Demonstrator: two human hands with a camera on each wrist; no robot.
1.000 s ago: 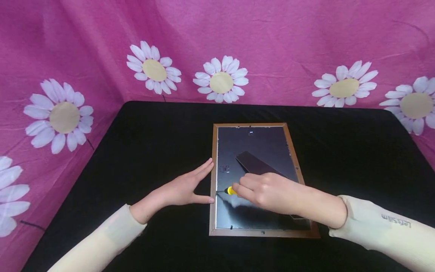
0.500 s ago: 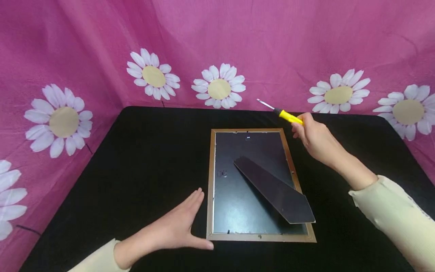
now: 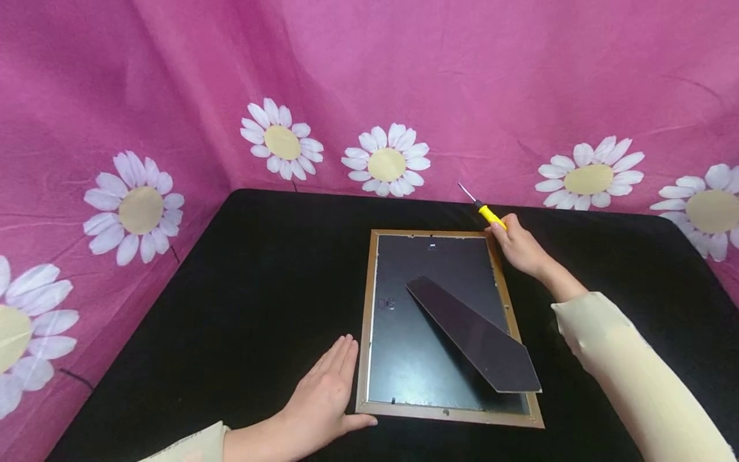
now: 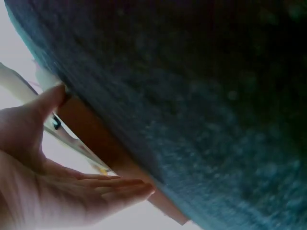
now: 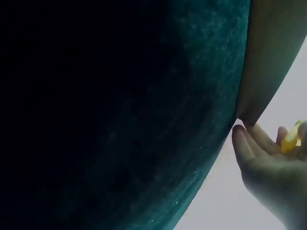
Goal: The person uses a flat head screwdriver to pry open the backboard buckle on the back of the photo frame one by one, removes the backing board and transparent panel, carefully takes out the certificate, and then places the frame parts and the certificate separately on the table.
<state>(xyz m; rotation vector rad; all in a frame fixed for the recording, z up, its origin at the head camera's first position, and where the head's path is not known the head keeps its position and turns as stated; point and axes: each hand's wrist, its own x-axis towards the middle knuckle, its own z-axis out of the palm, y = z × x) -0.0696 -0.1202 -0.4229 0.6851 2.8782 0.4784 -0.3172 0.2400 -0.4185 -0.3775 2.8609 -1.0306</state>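
Behind, curtain [image 3: 462, 70]; stand [image 3: 476, 343] crosses frame [image 3: 416, 411]; left hand [image 3: 323, 393] straight-fingered, right hand [image 3: 522, 249] gripping screwdriver [image 3: 489, 215].

- Big black table [image 3: 260, 289], looks fabric-covered, takes up most of the lower half of the head view, with kinda rounded far corners
- Brownish picture frame [image 3: 368, 321] lies right on it, back side up, lower center-right
- Frame's dark stand leg [image 3: 479, 340] slants toward the lower right

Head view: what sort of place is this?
Probably a makeshift indoor workspace, perhaps staged for recording: a black-topped table, pink daisy-print fabric hung behind and along the left side, and a picture frame lying back-up beside a hand-held yellow screwdriver.
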